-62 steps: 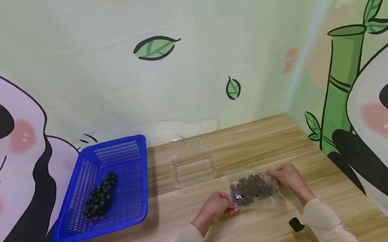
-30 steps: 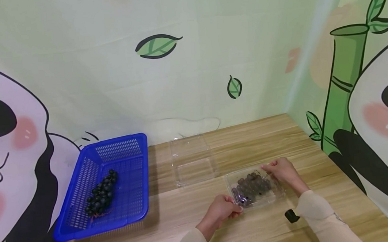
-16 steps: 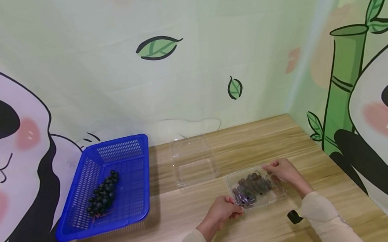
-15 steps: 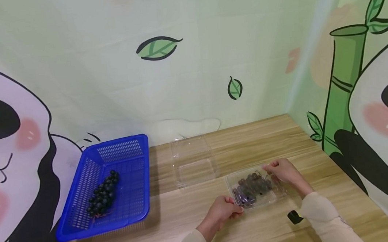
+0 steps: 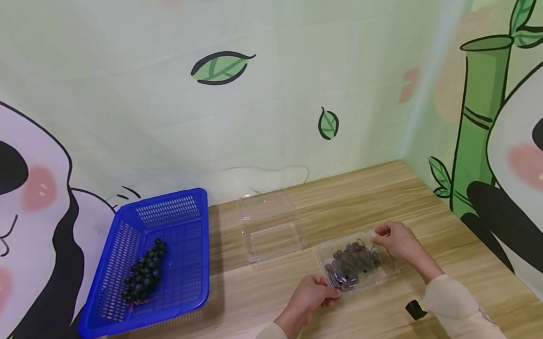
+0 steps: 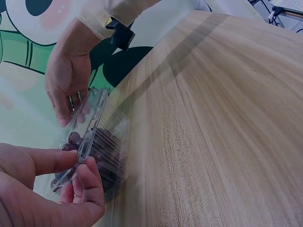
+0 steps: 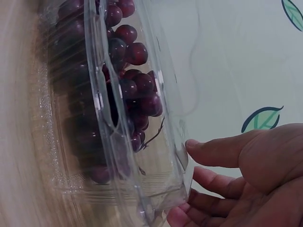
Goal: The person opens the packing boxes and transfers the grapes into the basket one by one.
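A clear plastic clamshell box (image 5: 384, 276) with dark red grapes (image 7: 137, 92) inside stands on the table's right half, lid over the grapes. My left hand (image 5: 308, 295) pinches the rim at the box's near left corner. In the left wrist view, thumb and forefinger of that left hand (image 6: 52, 182) meet on the rim. My right hand (image 5: 402, 244) is at the far right corner. Its thumb and loosely bent fingers lie along the lid's edge in the right wrist view; whether they touch it is hard to tell. Part of the grapes is blurred by the plastic.
A blue basket (image 5: 202, 265) on the left holds a bunch of black grapes (image 5: 143, 273). Behind the held box, another clear clamshell box (image 5: 275, 241) lies open on the wooden table (image 5: 360, 195). A printed cloth wall (image 5: 270, 139) borders the back and right.
Over two seconds the box has turned slightly, with both hands on it. Since half a second ago, my right hand has shifted a little right, its fingers looser at the corner. The left stays put.
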`<state>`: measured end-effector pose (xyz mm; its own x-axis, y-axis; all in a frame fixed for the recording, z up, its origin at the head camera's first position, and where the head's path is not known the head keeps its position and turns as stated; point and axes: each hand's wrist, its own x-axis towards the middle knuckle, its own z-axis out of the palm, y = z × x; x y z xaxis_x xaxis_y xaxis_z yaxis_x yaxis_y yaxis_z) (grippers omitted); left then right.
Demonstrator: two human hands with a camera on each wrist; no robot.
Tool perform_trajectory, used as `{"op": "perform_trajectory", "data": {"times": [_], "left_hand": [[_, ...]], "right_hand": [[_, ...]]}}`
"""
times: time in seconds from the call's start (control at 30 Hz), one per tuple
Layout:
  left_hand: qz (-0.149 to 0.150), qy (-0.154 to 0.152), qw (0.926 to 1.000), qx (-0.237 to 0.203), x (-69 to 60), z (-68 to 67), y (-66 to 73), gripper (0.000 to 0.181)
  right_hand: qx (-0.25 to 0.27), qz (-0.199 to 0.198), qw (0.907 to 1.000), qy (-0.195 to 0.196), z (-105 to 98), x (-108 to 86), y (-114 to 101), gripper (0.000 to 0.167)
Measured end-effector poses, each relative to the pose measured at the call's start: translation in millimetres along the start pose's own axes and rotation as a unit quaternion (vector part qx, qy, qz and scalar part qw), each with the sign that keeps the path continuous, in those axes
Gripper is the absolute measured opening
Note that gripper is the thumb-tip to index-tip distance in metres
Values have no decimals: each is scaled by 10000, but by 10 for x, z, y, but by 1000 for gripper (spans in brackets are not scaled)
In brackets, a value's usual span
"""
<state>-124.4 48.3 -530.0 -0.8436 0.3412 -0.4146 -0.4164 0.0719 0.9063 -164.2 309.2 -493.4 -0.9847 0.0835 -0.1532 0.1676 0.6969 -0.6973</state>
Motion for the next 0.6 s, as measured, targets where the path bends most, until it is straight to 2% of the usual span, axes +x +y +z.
{"op": "perform_trajectory", "data": {"times": [0.3, 0.6], "left_hand": [[-8, 37, 10000, 54, 5, 4, -19, 31], [-42, -2, 10000, -2, 17, -6, -22, 32]], "right_hand": [[-133, -390, 9987, 286, -21, -59, -42, 29], [-143, -737, 9967, 320, -34, -147, -171, 26]]}}
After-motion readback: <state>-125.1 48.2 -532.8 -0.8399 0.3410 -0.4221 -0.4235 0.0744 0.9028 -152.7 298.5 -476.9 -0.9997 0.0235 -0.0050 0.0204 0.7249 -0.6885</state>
